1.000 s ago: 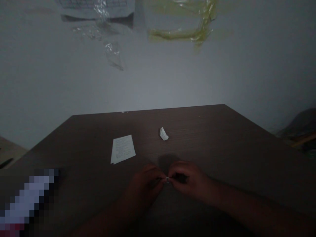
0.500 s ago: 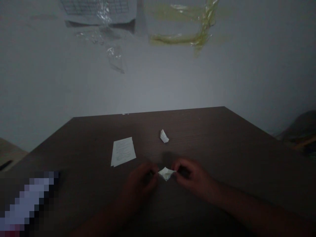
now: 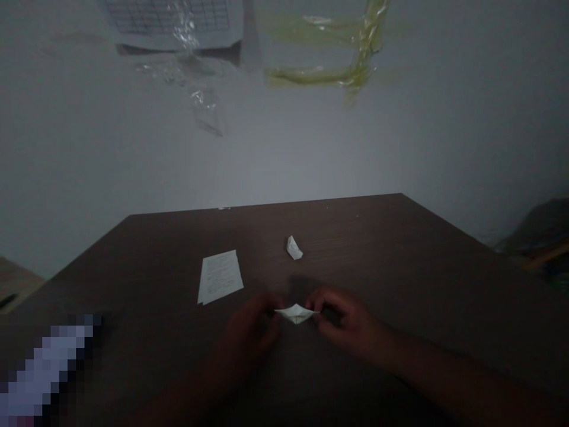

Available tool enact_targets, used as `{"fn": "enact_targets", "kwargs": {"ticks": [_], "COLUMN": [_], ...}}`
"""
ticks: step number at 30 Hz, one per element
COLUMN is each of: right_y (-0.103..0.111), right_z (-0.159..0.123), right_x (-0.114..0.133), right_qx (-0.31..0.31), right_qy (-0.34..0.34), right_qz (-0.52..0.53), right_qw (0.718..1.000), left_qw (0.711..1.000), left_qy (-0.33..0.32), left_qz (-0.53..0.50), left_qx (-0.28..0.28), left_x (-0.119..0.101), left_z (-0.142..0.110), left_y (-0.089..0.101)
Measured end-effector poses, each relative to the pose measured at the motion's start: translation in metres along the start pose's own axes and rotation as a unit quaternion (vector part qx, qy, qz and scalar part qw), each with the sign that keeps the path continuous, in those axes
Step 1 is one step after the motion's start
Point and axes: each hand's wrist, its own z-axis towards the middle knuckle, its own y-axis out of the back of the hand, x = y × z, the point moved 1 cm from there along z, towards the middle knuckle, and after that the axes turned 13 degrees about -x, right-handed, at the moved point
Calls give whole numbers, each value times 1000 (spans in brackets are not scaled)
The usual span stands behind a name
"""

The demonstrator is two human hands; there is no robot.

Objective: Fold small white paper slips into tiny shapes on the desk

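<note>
A small folded paper boat (image 3: 296, 314) is stretched between my two hands near the front of the dark table. My left hand (image 3: 255, 323) pinches its left tip between thumb and fingers. On the other side, my right hand (image 3: 340, 314) pinches the right tip the same way. The boat has a peak in the middle and long pointed ends. Beyond the hands lies a second small folded paper piece (image 3: 294, 248), tilted on its side. Printed paper sheets (image 3: 221, 277) lie stacked to the left of it, slightly out of line.
The brown table (image 3: 400, 255) reaches back to a pale wall (image 3: 311, 148) with taped papers and yellow tape (image 3: 320, 76). A blurred-out, pixelated object (image 3: 48, 367) lies at the left front. Dark items (image 3: 546, 231) show beyond the right edge.
My hands have drawn apart. The paper between them was bunched small between the fingertips and has opened out into a boat shape. The other papers have stayed put.
</note>
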Motion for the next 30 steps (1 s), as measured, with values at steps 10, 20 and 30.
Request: {"fn": "enact_targets", "kwargs": {"ticks": [10,20,30], "right_y": [1,1,-12], "right_z": [2,-1,-1], "right_x": [5,9,10], "right_qx": [18,50,38], "right_qy": [55,50,-95], "right_qz": [-62,-78,16], "right_qw": [996,994,995], "left_qw": [995,993,995], "left_qy": [-70,-59,53], "left_qz": [-7,5,17], "left_qx": [70,99,80], "left_x": [-3,-1,-15], "left_z": [-1,-3,-9], "left_y": [-7,-5,-12]}}
